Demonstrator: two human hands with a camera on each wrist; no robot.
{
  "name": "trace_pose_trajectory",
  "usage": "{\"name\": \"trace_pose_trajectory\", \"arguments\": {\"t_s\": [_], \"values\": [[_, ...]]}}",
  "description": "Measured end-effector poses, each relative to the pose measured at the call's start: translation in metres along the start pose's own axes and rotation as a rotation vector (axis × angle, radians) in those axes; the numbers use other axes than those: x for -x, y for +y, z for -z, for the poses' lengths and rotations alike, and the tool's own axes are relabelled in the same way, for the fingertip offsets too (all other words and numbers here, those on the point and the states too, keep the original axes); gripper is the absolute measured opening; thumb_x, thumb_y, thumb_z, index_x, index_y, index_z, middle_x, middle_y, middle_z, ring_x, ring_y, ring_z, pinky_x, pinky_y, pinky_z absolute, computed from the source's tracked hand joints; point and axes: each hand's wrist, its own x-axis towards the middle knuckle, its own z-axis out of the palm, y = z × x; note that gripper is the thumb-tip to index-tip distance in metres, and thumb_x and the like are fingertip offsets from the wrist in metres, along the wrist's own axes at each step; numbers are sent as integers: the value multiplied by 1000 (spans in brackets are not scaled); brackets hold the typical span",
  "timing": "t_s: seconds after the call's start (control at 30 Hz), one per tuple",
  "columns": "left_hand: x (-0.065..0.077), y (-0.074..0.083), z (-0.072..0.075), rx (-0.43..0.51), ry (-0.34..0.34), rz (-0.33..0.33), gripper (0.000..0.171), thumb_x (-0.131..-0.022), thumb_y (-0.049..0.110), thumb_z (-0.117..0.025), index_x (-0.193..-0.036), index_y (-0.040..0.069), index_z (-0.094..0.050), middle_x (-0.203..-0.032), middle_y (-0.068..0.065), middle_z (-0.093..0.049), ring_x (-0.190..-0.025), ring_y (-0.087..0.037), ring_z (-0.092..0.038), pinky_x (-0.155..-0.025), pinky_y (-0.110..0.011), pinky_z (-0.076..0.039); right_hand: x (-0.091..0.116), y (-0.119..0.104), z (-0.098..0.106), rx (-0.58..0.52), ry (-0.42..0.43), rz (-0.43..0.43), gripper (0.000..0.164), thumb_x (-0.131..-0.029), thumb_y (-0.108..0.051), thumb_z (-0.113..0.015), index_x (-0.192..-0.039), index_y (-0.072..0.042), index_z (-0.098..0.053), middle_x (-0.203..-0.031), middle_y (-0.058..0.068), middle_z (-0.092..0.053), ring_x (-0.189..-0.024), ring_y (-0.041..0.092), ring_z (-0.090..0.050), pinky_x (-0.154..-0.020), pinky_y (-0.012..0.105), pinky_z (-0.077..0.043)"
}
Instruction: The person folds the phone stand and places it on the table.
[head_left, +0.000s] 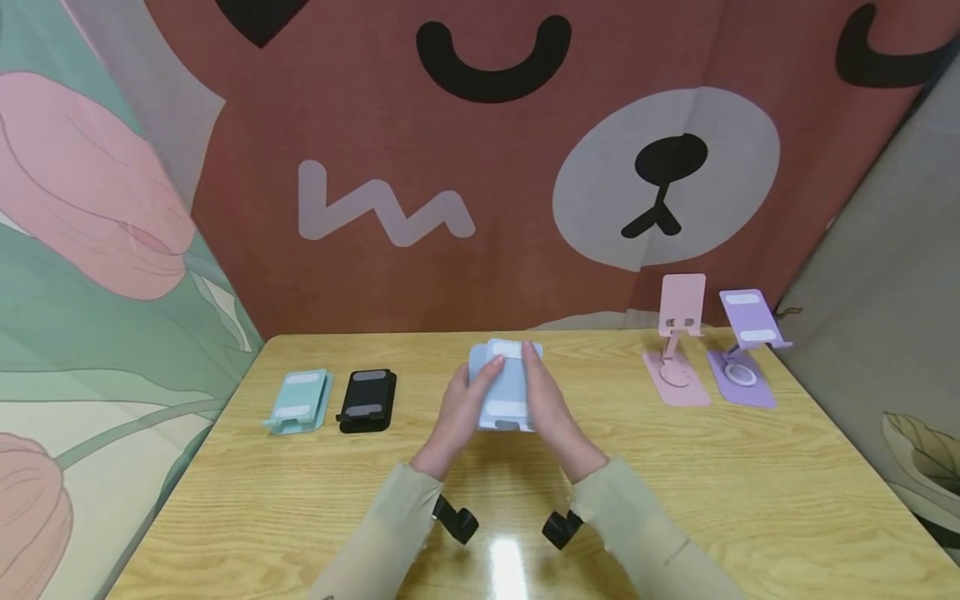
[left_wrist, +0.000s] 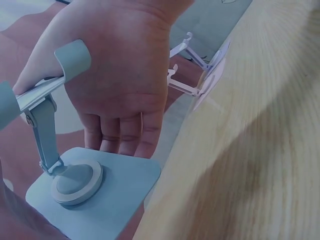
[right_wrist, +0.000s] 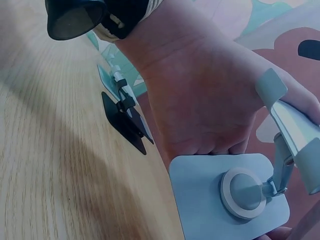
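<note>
A light blue phone stand (head_left: 504,385) is held off the table between both hands. My left hand (head_left: 459,410) grips its left side, thumb on the holder plate, fingers (left_wrist: 130,132) at the far side of the base plate (left_wrist: 122,175). From the right, my right hand (head_left: 553,412) grips it, thumb along the upper plate. The wrist views show the stand partly unfolded: a hinged arm (left_wrist: 46,135) rises from the round pivot (right_wrist: 244,194) and separates holder plate from base. The right hand's fingertips are mostly hidden behind the base.
Left on the wooden table (head_left: 600,517) lie a folded teal phone stand (head_left: 302,400) and a folded black one (head_left: 367,400). Unfolded pink (head_left: 678,350) and purple (head_left: 746,342) stands are upright at the back right. A printed cloth (head_left: 360,283) hangs behind the table.
</note>
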Motion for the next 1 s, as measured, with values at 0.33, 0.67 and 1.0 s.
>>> {"name": "trace_pose_trajectory", "arguments": {"t_s": [0.33, 0.67, 1.0], "values": [[2, -6, -2, -10, -10, 7, 82, -94, 70, -52, -139, 1, -50, -114, -13, -63, -99, -25, -60, -86, -40, -50, 0, 7, -1, 32, 16, -8, 82, -98, -77, -19, -117, -8, -57, -97, 13, -61, -83, 24, -59, -69, 34, -49], [4, -4, -1, -42, -3, -36, 78, -96, 68, -50, -137, 2, -52, -111, -13, -63, -96, -24, -60, -85, -40, -49, 0, 8, -3, 54, 39, 5, 77, -102, -72, -22, -118, -4, -56, -95, 13, -62, -81, 23, -59, -68, 34, -50], [5, -6, -2, -39, 5, -62, 71, -100, 60, -50, -135, -2, -52, -108, -14, -63, -92, -24, -60, -81, -38, -50, 1, 6, -4, 52, 40, -23, 86, -96, -80, -22, -121, -4, -54, -98, 14, -62, -82, 24, -61, -69, 34, -51]]}}
